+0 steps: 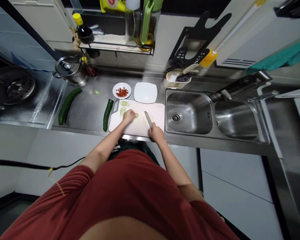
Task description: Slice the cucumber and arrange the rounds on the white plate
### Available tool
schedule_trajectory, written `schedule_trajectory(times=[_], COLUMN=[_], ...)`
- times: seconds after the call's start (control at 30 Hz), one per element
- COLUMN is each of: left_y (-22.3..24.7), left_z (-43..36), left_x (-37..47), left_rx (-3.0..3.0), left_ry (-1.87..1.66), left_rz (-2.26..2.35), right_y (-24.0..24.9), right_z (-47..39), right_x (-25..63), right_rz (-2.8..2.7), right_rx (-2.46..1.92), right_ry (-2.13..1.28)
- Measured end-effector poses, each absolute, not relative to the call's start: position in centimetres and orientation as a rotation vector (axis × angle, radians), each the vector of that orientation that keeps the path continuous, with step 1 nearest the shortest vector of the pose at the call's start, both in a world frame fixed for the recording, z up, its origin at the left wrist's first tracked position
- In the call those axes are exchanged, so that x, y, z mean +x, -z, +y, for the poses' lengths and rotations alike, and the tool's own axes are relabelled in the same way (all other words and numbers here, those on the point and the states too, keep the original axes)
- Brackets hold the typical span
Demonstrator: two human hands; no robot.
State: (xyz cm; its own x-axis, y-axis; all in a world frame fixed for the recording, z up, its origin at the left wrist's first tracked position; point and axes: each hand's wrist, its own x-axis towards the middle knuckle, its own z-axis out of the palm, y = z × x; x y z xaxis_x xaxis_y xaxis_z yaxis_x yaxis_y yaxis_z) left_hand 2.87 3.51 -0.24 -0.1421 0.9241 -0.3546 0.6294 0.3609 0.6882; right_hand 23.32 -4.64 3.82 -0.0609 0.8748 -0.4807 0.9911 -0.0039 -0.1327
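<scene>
On the white cutting board (142, 126), my right hand (156, 132) is closed around the handle of a kitchen knife (148, 119), its blade pointing away from me. My left hand (129, 116) is over the board's left half, fingers pinched together at the edge of a pale green cucumber slice (136, 115). Several overlapping cucumber slices (125, 103) lie at the board's upper left, and more are partly covered by my left hand. A length of dark green cucumber (108, 115) rests beside the board's left edge.
Behind the board stand a plate of chopped red pieces (122, 91) and a white square plate (145, 92). A longer cucumber (68, 106) and a cut end piece (96, 92) lie to the left, near a lidded pot (71, 70). At the right is a double sink (190, 113).
</scene>
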Motion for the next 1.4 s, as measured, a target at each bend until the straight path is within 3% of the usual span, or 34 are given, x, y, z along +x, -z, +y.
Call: schedule_trajectory(times=[0.47, 1.4], left_y=[0.2, 0.5], left_z=[2.3, 3.5], left_x=[2.3, 2.1], left_rx=[1.637, 1.528], left_ry=[-0.382, -0.347], left_rz=[1.972, 1.999], right_y=[-5.4, -5.5], right_z=[-5.1, -5.3], right_x=[23.1, 20.7], right_rz=[2.127, 2.099], right_rx=[1.794, 1.633], right_ry=[0.634, 0.733])
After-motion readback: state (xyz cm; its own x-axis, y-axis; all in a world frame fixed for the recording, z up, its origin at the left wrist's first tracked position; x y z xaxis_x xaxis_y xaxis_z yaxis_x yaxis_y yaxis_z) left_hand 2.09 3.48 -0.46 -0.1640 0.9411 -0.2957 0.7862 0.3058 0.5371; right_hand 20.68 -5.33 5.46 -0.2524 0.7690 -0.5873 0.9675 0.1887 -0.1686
